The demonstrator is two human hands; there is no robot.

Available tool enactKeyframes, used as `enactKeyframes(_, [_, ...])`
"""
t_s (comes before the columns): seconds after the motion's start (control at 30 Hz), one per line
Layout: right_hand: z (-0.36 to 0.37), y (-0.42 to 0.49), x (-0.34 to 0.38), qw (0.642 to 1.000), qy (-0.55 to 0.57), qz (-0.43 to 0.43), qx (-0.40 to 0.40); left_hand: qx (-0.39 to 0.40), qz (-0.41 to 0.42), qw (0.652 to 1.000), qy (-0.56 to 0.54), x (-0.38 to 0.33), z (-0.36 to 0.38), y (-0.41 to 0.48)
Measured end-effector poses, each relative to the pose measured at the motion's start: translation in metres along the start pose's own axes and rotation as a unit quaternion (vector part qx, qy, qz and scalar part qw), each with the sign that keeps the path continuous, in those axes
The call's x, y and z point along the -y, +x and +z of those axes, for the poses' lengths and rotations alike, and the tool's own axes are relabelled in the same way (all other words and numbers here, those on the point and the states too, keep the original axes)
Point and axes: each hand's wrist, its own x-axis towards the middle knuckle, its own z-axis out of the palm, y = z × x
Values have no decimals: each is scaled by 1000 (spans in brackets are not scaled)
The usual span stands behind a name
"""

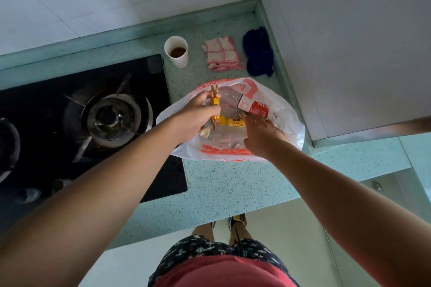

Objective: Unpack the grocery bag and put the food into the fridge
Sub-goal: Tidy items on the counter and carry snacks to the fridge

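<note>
A white plastic grocery bag with red print sits open on the teal counter. My left hand is over the bag's left side, shut on a yellow wrapped candy with twisted gold ends. A second yellow wrapped candy lies lower in the bag, and my right hand pinches its twisted right end. A red and white carton lies inside the bag at the far right. Clear plastic packaging fills the bag's bottom.
A black gas hob with a burner lies left of the bag. Behind the bag stand a white cup of brown liquid, a pink checked cloth and a blue cloth. A white wall corner rises on the right.
</note>
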Motion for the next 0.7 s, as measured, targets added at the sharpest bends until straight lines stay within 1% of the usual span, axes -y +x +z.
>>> enactKeyframes(0.1, [3,10,7,1000,-17,-7,8,25,-13,993,-113,-1,-5,-15])
enactKeyframes(0.23, [5,26,21,999,-35,-16,22,23,-41,980,-196,2,-13,-25])
enactKeyframes(0.37, [19,41,36,998,-51,-25,39,-5,-62,975,-213,7,-19,-31])
enactKeyframes(0.5, [24,41,44,994,-108,-18,27,-37,-75,970,-228,10,-19,-35])
enactKeyframes(0.6, [22,38,43,989,-140,-34,10,-60,-72,972,-217,15,-19,-35])
enactKeyframes(0.7, [21,34,38,990,-130,-49,-4,-63,-63,972,-215,20,-20,-37])
